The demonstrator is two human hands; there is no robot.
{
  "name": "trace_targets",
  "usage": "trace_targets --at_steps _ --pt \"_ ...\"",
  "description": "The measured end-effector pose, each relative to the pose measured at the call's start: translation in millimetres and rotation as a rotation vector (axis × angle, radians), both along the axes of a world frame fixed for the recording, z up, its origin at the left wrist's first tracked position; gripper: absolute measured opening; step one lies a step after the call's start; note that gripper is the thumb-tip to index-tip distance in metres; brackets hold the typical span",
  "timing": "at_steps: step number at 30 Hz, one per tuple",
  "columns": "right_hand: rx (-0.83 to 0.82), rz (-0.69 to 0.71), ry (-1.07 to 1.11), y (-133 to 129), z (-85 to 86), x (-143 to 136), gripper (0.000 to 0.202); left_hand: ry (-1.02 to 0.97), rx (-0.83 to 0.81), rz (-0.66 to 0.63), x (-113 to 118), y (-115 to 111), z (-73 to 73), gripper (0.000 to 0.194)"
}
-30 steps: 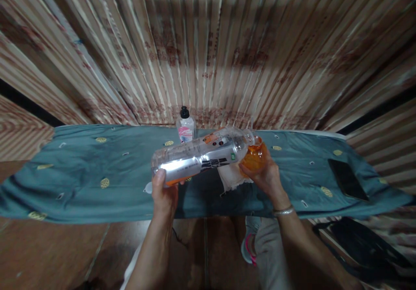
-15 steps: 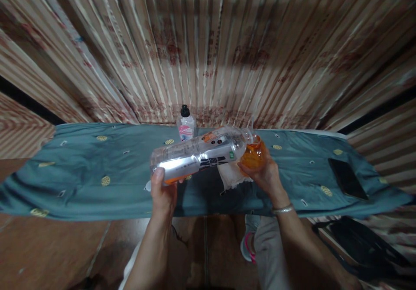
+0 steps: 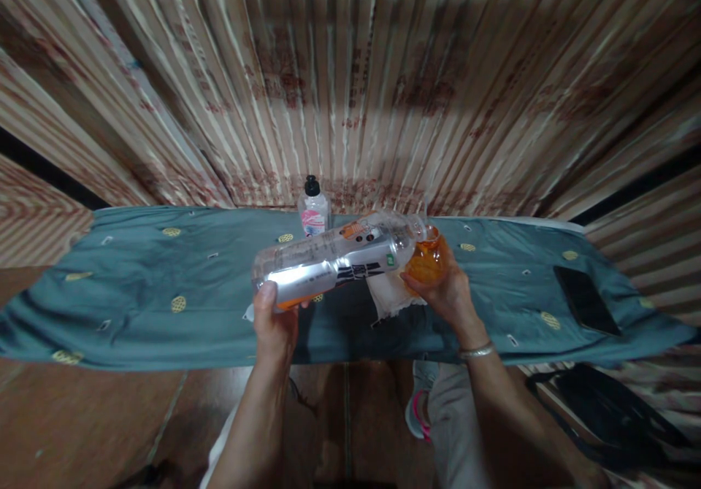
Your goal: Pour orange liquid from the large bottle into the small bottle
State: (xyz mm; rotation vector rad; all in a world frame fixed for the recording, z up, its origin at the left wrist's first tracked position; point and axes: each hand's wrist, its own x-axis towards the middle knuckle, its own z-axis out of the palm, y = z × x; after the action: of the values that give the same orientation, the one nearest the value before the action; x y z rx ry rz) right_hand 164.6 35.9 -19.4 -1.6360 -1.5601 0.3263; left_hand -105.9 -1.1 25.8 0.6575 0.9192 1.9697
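A large clear plastic bottle with a silver and orange label lies tilted in the air, its neck pointing right. My left hand is closed around its base end. At the bottle's mouth is an orange see-through container, which my right hand grips from the right and below. Whether the orange colour is the container or a liquid in it I cannot tell. Behind the big bottle stands a small clear bottle with a black cap and pink label. A whitish cloth lies under the bottle's neck.
A green patterned cloth covers the narrow table. On its right side lies a black phone. Pleated curtains hang right behind the table. A black bag is at the lower right, beyond the front edge.
Hardly anything differs. Both hands hold the bottle and the orange container in nearly the same place, and the view has shifted very slightly.
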Motion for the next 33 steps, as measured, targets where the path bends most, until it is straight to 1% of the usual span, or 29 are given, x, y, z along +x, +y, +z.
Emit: trace_targets --at_steps 7,11,17,20,25,30,33 --pt "-0.005 0.001 -0.001 0.2 2.4 0.3 0.096 -0.001 -0.010 0.020 1.1 -0.2 2.0 0.060" --pt "-0.003 -0.001 0.004 0.1 2.9 -0.2 0.097 0.004 0.009 0.007 1.9 0.3 3.3 0.058" --pt "0.022 0.017 0.029 0.8 -0.7 0.0 0.095 -0.005 0.001 0.014 1.8 0.4 3.6 0.056" --pt "0.006 0.017 0.026 0.6 1.1 -0.3 0.094 0.002 -0.007 -0.003 1.7 0.0 3.8 0.057" --pt "0.001 0.008 -0.014 -0.5 3.7 -0.1 0.095 -0.005 -0.020 0.008 1.9 -0.3 3.9 0.053" --pt "0.020 -0.005 -0.012 0.2 -0.2 0.6 0.092 0.004 -0.009 0.005 2.4 -0.3 4.3 0.052" --pt "0.016 -0.006 -0.008 0.6 -1.4 0.8 0.095 0.013 0.000 -0.003 2.4 0.0 3.5 0.052"
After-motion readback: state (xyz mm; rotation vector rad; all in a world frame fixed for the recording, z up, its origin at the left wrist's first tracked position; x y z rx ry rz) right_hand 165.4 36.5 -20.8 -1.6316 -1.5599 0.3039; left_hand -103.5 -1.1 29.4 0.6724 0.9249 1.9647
